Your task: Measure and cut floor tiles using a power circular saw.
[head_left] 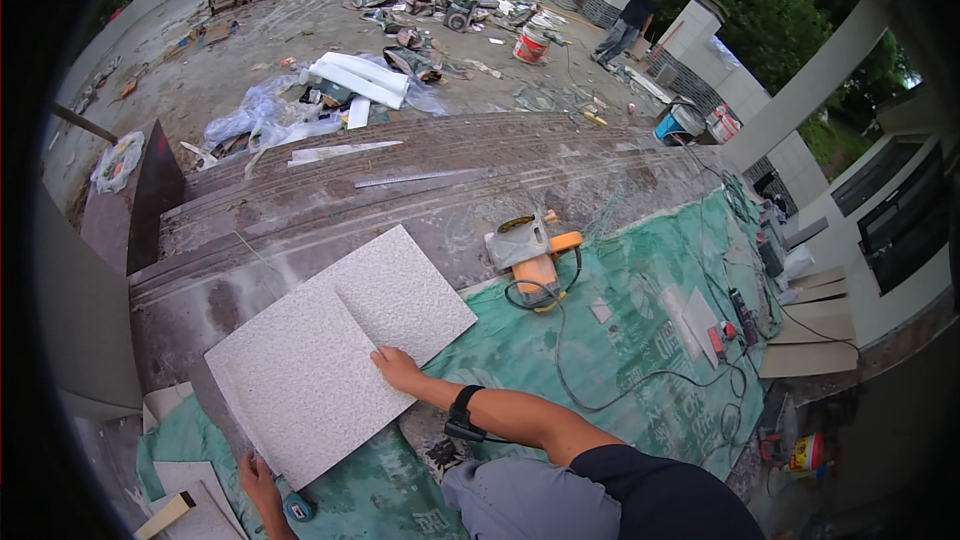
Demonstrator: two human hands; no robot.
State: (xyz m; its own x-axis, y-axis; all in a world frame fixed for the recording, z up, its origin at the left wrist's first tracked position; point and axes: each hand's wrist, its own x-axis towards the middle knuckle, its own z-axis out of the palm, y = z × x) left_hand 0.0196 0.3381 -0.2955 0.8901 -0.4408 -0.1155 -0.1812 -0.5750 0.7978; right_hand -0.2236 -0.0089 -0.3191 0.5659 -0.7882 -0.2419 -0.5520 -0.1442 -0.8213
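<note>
Evidently, the right hand (400, 370) is holding the near slab (300, 390), a pale, rough-textured stone panel, by its right edge, fingers drawn close together. The left hand (262, 488) is curling narrowly at that slab's lower-left side; I cannot tell whether it is gripping or only touching. The near slab is lying between the two hands and, just beyond the right hand, seems to be overlapping a far slab (415, 290) of the same finish. If the two are bearing unevenly on each other, the near slab could be rocking or sliding, chipping a corner or pinching fingertips. A teal tape measure (298, 507) is sitting just beside the left hand, where a dropping edge could be striking it. Beyond the right hand, a yellow-orange handheld cutter (535, 275) is resting with its black cable (600, 408) trailing over green sheeting (520, 360), so a careless step could be snagging either.
</note>
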